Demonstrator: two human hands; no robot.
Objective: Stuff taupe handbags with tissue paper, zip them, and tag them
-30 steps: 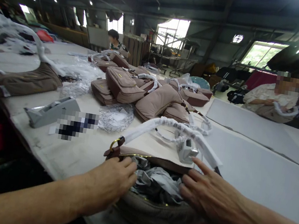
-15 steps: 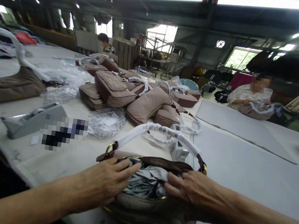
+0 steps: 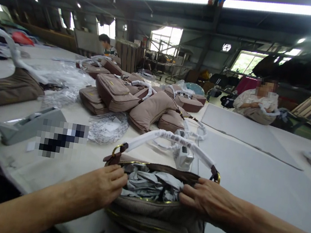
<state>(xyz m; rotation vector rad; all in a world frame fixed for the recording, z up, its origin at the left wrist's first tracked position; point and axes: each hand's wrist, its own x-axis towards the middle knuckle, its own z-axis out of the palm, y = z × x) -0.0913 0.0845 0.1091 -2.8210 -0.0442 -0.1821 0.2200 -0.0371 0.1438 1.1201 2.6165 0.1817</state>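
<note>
A brown-grey handbag sits upright at the table's near edge, its gold zipper undone. Crumpled grey paper fills its opening. The bag's handle, wrapped in white film, arches up behind the opening and joins gold rings at both ends. My left hand is closed on the left end of the bag's mouth, fingers curled over the rim. At the right end, my right hand grips the rim, its fingertips turned inward beside the paper. The fingertips of both hands are partly hidden.
Several similar bags lie piled beyond. A grey tape dispenser stands at left near a brown bag and plastic film. A small pale device is behind the handle. Another person handles a bag at far right.
My hands have moved apart along the bag's mouth, the left one outward to the left end, the right slightly rightward. The opening is wider and more of the paper shows.
</note>
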